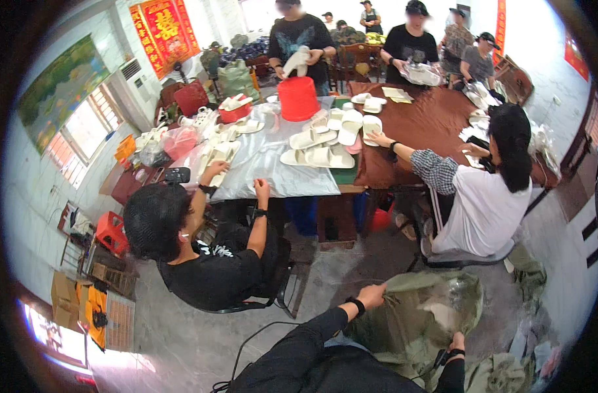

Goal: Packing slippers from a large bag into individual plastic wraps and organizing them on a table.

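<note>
A large olive-green woven sack [413,291] hangs between my two hands, its mouth spread wide. My left hand [371,297] is closed on the sack's left rim, a black band at the wrist. Lower down on the near right side, my right hand [456,343] grips the rim, its fingers partly hidden by the fabric. Inside the sack a pale, shiny lining or content [451,298] shows, too blurred to name.
Beyond the sack a seated person in white [475,216] and one in black [207,262] work at a long table [420,141] covered with white sandals [318,156] and a red bucket [297,99]. More green sacks [502,373] lie at my right. A black cable [246,340] runs along the floor.
</note>
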The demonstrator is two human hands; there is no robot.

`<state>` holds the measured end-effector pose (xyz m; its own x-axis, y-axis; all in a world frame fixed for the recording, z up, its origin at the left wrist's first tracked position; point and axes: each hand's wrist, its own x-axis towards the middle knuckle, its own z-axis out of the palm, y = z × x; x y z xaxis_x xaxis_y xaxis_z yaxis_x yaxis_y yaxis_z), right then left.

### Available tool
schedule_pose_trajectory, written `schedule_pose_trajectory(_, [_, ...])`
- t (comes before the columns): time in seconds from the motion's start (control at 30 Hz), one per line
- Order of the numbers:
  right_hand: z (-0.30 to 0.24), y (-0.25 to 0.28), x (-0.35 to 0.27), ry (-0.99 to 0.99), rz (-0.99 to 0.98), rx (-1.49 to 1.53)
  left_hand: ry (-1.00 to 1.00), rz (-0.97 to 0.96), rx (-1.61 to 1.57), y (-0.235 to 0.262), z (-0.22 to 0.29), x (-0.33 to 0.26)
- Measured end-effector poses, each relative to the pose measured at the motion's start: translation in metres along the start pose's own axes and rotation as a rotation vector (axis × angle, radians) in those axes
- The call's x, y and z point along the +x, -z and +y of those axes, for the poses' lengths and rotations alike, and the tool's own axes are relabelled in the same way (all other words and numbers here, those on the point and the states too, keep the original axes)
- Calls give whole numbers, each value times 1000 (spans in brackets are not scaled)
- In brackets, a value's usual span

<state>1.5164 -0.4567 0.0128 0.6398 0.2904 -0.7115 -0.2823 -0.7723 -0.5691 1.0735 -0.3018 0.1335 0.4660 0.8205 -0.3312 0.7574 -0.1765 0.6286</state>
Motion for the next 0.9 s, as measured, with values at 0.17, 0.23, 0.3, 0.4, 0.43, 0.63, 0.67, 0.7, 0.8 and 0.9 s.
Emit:
schedule_pose_trajectory(0.17, [33, -12, 52, 67, -208, 14, -325, 184, 247, -9, -3, -28])
schedule_pose_trajectory(0.23, [1, -66, 40, 106, -309, -87, -479, 169, 339, -9, -2, -30])
schedule_pose_trajectory(0.3, [-25, -122, 32, 188, -414, -175, -612, 282, 398, -9, -6, -36])
schedule_pose_trajectory(0.4, [-61, -177, 27, 309, -530, -275, -492, 154, 456, 12, -8, -55])
schedule_pose_trajectory(0.43, [-73, -189, 29, 349, -560, -303, -456, 117, 505, 9, -12, -59])
schedule_pose_trajectory(0.63, [-107, -250, 15, 559, -700, -385, -292, 192, 430, -20, -23, -91])
schedule_pose_trajectory(0.67, [-109, -260, 10, 595, -723, -390, -283, 216, 427, -24, -24, -96])
schedule_pose_trajectory(0.7, [-115, -272, 3, 635, -739, -385, -283, 241, 429, -27, -26, -98])
schedule_pose_trajectory(0.8, [-132, -298, -9, 759, -759, -349, -277, 169, 501, -40, -36, -97])
schedule_pose_trajectory(0.9, [-116, -267, -10, 834, -666, -274, -415, 96, 465, -38, -35, -105])
